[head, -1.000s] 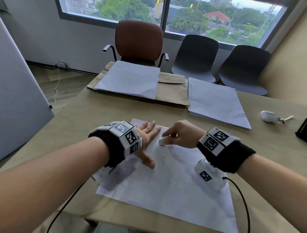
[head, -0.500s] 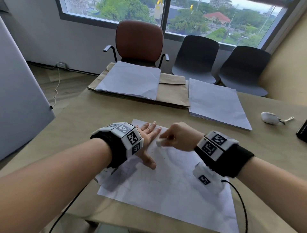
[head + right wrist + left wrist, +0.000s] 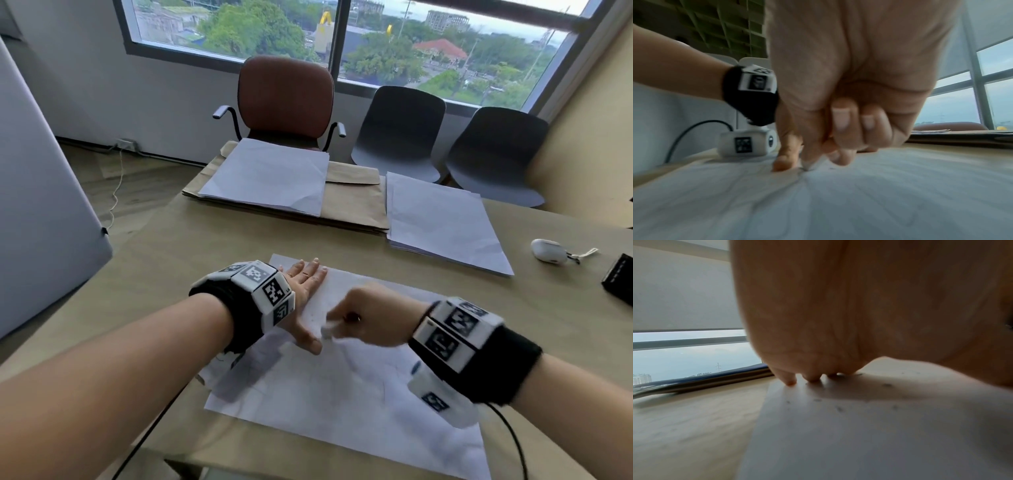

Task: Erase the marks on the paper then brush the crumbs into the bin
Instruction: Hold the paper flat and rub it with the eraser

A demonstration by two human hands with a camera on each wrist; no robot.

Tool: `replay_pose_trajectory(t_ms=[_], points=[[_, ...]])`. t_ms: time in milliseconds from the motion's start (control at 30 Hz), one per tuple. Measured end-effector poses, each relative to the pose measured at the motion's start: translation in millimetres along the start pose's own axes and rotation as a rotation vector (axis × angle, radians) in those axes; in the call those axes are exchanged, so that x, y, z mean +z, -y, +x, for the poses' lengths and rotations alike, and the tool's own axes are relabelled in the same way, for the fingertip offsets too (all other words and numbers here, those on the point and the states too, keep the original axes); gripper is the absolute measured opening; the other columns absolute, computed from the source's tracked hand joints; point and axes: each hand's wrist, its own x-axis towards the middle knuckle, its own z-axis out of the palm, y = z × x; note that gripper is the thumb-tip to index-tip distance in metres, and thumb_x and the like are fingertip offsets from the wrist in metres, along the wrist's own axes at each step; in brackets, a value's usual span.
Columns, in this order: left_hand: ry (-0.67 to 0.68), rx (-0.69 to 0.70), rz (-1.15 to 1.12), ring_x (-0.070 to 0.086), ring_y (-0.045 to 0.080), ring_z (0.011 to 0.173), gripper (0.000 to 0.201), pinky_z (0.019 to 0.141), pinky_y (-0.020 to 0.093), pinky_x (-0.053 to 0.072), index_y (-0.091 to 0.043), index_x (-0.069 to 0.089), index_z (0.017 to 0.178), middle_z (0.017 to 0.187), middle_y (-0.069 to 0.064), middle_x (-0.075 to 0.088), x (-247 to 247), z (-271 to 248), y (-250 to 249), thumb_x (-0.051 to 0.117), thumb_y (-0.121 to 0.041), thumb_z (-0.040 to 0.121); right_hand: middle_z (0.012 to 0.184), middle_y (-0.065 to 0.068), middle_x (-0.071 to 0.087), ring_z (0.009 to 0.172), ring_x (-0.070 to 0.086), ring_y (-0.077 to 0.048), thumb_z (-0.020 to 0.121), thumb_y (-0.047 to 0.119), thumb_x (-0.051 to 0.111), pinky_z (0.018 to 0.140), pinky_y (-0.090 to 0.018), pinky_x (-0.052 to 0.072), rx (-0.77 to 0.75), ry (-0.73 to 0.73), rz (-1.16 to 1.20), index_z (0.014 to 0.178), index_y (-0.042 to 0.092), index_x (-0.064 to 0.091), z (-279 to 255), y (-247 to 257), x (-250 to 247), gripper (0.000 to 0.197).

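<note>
White paper (image 3: 342, 404) could crease if the right hand (image 3: 370, 318), pinching the eraser (image 3: 328, 331), scrubs hard; the flat left hand (image 3: 305, 291), fingers straight, merely pins 1 corner.

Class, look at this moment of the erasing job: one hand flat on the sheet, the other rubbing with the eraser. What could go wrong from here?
1. The eraser works right beside the thumb of the left hand; the paper already shows creases there in the right wrist view, so hard strokes might crumple or tear it.
2. Dark crumbs lie around the pressing fingers; they might scatter onto the table.
3. No bin is visible.
</note>
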Motion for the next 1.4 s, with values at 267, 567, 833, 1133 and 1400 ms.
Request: replay_pose_trajectory(t_ms=[267,567,833,1133,1400], points=[[-0.013,0.054,-0.027,-0.012,0.021,0.147,0.114,0.12,0.037,-0.001,-0.016,-0.015,0.15,0.158,0.004,-0.019,-5.1,3.2,8.1,0.065,-0.053,0.078,0.071,-0.005,0.051,0.048,0.051,-0.017,0.093,0.037,0.045,0.041,-0.021,0.043,0.589,-0.367,1.066,0.089,0.007,0.053,-27.1,-32.3,-0.9,0.031],[-0.485,-0.084,0.144,0.056,0.026,0.112,0.028,0.083,0.028,0.041,-0.019,0.063,0.109,0.118,0.003,0.064,-42.7,-18.9,9.5,0.05,-0.039,0.094,0.063,-0.01,0.045,0.034,0.059,-0.019,0.093,0.022,0.049,0.033,-0.023,0.047,0.734,-0.604,1.451,0.078,0.005,0.049,-25.4,-49.3,11.3,0.023],[-0.187,0.388,0.29,-0.015,0.017,0.146,0.066,0.118,0.04,-0.006,-0.023,-0.009,0.15,0.158,-0.006,-0.017,0.8,-37.7,-58.0,0.029,-0.04,0.1,0.065,-0.012,0.044,0.031,0.056,-0.017,0.094,0.01,0.044,0.032,-0.022,0.047,0.703,-0.625,1.432,0.105,0.01,0.051,-20.0,-54.4,12.3,0.012],[0.09,-0.142,0.186,-0.013,0.017,0.147,0.086,0.118,0.04,-0.006,-0.014,-0.016,0.149,0.157,0.004,-0.022,20.5,-51.0,-5.7,0.022,-0.065,0.091,0.063,-0.013,0.042,0.029,0.055,-0.02,0.094,0.006,0.041,0.028,-0.024,0.045,0.689,-0.669,1.426,0.113,0.011,0.045,-20.4,-55.4,16.0,0.02],[0.042,0.099,0.134,-0.025,0.007,0.139,0.082,0.115,0.034,-0.014,-0.03,-0.024,0.143,0.142,-0.01,-0.038,16.5,-61.8,-11.2,0.002,-0.072,0.078,0.062,-0.013,0.041,0.028,0.055,-0.019,0.095,0.005,0.04,0.027,-0.024,0.045,0.66,-0.651,1.416,0.104,0.008,0.048,-19.4,-59.2,18.3,0.013]])
